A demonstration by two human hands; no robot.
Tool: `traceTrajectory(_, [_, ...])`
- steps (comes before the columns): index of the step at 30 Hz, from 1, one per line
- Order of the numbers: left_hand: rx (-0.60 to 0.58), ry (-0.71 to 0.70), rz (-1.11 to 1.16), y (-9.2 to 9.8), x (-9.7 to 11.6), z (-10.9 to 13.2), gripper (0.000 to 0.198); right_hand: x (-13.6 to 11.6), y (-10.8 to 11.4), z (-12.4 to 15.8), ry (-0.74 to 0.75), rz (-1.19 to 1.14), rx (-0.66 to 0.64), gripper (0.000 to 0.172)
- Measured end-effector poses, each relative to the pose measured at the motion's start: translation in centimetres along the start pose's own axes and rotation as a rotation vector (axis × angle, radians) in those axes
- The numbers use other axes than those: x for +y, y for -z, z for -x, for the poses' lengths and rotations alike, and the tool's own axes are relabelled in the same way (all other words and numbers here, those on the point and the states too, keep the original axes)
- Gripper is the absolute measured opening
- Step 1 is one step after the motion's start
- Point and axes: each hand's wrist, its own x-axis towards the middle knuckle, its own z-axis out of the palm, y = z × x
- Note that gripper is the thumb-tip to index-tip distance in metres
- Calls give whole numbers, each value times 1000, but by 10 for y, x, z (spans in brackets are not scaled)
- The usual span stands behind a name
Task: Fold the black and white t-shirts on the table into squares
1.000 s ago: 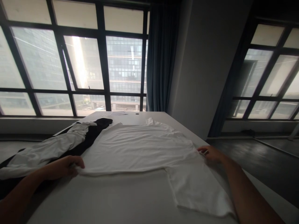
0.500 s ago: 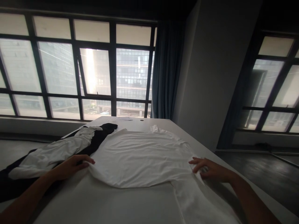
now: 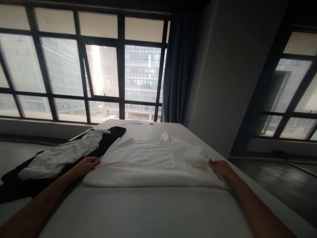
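Window [image 3: 101, 71] at eleven o'clock. Centred on white table [image 3: 148, 215]: white shirt [image 3: 153, 175], doubled along near edge. Pinched at nine by left hand [image 3: 90, 162], at three by right hand [image 3: 220, 167]. Worth tensioning evenly, squaring edges.

"What gives the light?"

"Daylight, through a wide window [image 3: 59, 66] with a dark frame [image 3: 121, 69]; one pane [image 3: 102, 71] stands ajar, and a building [image 3: 142, 76] shows outside."

"And beside it?"

"A blue curtain [image 3: 177, 72], then a grey pillar [image 3: 232, 66] in shadow. Farther right, another window [image 3: 296, 79]."

"The furniture?"

"A white table [image 3: 148, 211] reaching toward the wide window, a dark round spot [image 3: 151, 124] near its far edge. Right of it, grey floor [image 3: 264, 178] with a dull shine."
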Motion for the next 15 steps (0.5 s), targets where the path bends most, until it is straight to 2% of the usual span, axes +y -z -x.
traceTrajectory(3, [17, -1, 50, -2, -8, -2, 73, 10, 1, 0, -11, -112, -52, 65])
traceTrajectory(6, [-72, -62, 66, 5, -9, 5, 78, 18, 7, 1, 45, -144, -158, 72])
traceTrajectory(8, [-96, -83, 56, 7, -9, 8, 88, 24, 10, -1, 73, -142, -193, 69])
traceTrajectory(10, [-77, -97, 35, 7, -8, 8, 94, 33, 14, -6, 76, -111, -166, 61])
traceTrajectory(13, [-53, -100, -11, 4, -5, 6, 94, 45, 22, -12, 40, -33, -34, 48])
traceTrajectory(15, [-88, -83, -41, 6, -3, 7, 96, 48, 28, -11, 17, -3, 29, 48])
